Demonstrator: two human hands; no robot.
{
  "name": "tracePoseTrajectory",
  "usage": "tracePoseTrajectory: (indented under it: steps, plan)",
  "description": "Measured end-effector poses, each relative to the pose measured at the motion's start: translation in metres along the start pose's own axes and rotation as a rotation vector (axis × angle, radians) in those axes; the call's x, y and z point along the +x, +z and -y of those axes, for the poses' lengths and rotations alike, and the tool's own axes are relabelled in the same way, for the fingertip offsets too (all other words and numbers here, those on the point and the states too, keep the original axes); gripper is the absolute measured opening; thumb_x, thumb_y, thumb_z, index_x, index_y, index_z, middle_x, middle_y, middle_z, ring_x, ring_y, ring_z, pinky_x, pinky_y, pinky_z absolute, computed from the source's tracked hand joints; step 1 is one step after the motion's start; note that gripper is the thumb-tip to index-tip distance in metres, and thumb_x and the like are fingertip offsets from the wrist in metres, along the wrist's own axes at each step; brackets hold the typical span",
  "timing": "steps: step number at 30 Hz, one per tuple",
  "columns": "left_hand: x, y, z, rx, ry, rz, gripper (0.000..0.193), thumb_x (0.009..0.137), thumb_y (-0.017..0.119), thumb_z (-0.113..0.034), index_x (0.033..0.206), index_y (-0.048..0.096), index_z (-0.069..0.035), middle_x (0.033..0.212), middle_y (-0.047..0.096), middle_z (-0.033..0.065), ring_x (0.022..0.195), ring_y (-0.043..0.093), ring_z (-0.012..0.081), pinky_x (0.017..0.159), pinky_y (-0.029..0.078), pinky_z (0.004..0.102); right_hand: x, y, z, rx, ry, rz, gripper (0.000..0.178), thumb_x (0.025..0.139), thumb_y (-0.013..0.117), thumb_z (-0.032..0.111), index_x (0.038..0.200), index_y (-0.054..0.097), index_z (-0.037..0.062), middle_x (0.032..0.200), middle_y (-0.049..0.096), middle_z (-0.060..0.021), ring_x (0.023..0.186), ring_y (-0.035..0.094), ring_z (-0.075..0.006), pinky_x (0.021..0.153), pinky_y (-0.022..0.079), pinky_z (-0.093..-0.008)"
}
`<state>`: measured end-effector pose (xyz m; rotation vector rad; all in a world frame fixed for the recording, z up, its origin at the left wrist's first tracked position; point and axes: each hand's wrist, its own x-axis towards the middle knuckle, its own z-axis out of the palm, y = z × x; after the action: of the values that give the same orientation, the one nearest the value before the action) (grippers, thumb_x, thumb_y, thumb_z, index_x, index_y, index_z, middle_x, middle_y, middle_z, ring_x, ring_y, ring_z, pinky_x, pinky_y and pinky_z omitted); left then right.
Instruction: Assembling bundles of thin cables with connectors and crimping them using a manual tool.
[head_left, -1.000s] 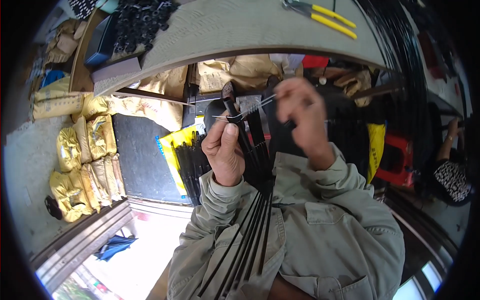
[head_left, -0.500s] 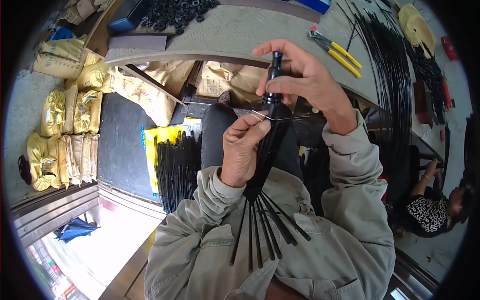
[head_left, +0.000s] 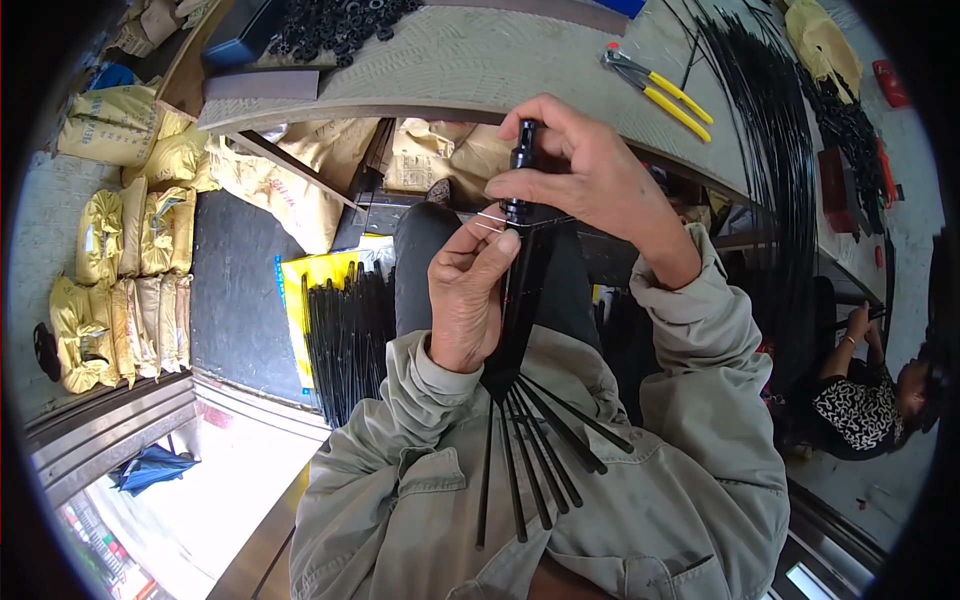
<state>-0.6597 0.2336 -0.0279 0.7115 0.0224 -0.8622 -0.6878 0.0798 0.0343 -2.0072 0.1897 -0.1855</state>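
Observation:
My left hand grips a bundle of thin black rods that fans out downward over my grey-green jacket. Its fingertips pinch a thin silver wire crossing the top of the bundle. My right hand is closed around a small black cylindrical hub at the bundle's upper end. Both hands are held close together above my lap, just below the edge of the grey workbench.
Yellow-handled pliers lie on the bench, with a pile of small black parts at the back and long black rods at right. More black rods lie on a yellow sack; tan sacks are stacked left. Another person sits at right.
The view has shifted, bringing the bench top further into sight. My right hand moved up onto the black hub, and the rod bundle now hangs straighter below my left hand.

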Motion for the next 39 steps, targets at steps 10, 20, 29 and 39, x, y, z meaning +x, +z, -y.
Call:
tracePoseTrajectory:
  steps: [10, 20, 29, 39]
  plan:
    - [0.002, -0.008, 0.006, 0.046, 0.052, -0.001, 0.013, 0.081, 0.06, 0.001, 0.093, 0.058, -0.001, 0.082, 0.059, -0.0005, 0.073, 0.053, 0.0038, 0.069, 0.043, 0.0174, 0.001, 0.009, -0.008, -0.171, -0.15, -0.141, 0.038, 0.07, 0.075, 0.018, 0.091, 0.048, 0.0012, 0.061, 0.05, -0.0003, 0.054, 0.043, -0.0035, 0.045, 0.032, -0.0203]
    - [0.0, -0.01, 0.005, 0.023, 0.097, 0.076, 0.01, 0.085, 0.058, -0.003, 0.095, 0.058, -0.001, 0.085, 0.06, 0.0012, 0.076, 0.054, 0.005, 0.072, 0.043, 0.0184, -0.009, 0.012, 0.0, 0.044, -0.028, -0.147, 0.048, 0.067, 0.077, 0.014, 0.101, 0.046, 0.0013, 0.073, 0.057, -0.0045, 0.063, 0.052, -0.0066, 0.055, 0.041, -0.0211]
    - [-0.002, -0.01, 0.001, 0.054, 0.129, 0.116, 0.022, 0.089, 0.053, -0.01, 0.107, 0.057, 0.002, 0.096, 0.061, 0.0053, 0.086, 0.056, 0.0092, 0.081, 0.043, 0.022, -0.043, 0.094, -0.039, 0.635, -0.031, -0.684, 0.055, 0.07, 0.075, 0.011, 0.114, 0.043, 0.0024, 0.088, 0.056, -0.0044, 0.075, 0.052, -0.0088, 0.071, 0.043, -0.0224]
    - [0.002, -0.033, -0.008, 0.033, 0.093, 0.166, 0.038, 0.086, 0.057, -0.021, 0.116, 0.05, 0.001, 0.112, 0.056, 0.0114, 0.106, 0.052, 0.0211, 0.096, 0.037, 0.035, -0.054, 0.103, -0.049, 1.149, 0.157, -0.353, 0.014, 0.081, 0.064, 0.009, 0.088, 0.057, -0.0012, 0.08, 0.057, -0.0006, 0.071, 0.05, -0.0037, 0.063, 0.042, -0.0189]
